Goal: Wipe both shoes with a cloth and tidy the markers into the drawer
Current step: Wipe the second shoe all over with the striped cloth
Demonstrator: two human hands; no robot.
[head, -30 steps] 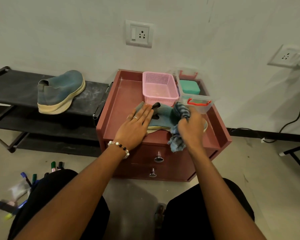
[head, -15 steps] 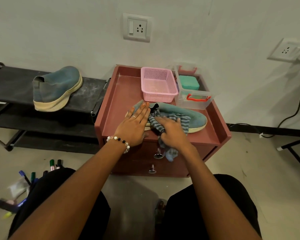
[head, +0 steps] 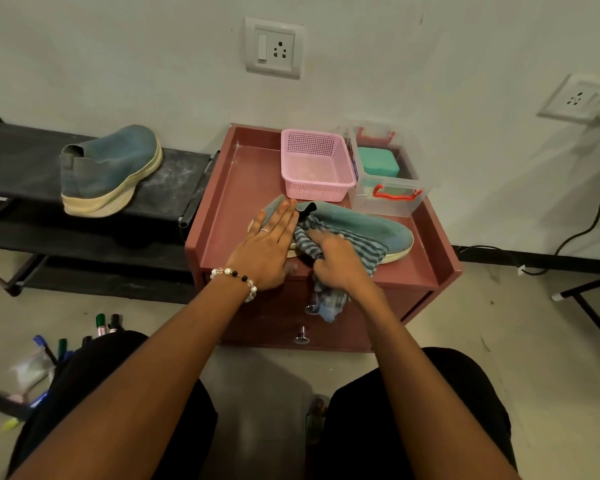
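Note:
A blue-green shoe (head: 371,225) lies on its side on top of the red drawer cabinet (head: 222,216). My left hand (head: 269,245) presses flat on the shoe's heel end, fingers straight. My right hand (head: 338,263) grips a striped blue cloth (head: 364,249) against the shoe's middle; the cloth's tail hangs over the cabinet front. A second blue shoe (head: 110,169) stands on the black rack (head: 21,157) at left. Several markers (head: 101,323) lie on the floor at lower left, partly hidden by my knee.
A pink basket (head: 317,166) and a clear box with red handles (head: 388,194) holding a teal case stand at the cabinet's back. Two drawer knobs (head: 301,336) show on the front. A cable (head: 589,216) runs along the right wall.
My right hand slid the cloth from the shoe's toe leftward to its middle, uncovering the toe. My left hand stayed on the heel.

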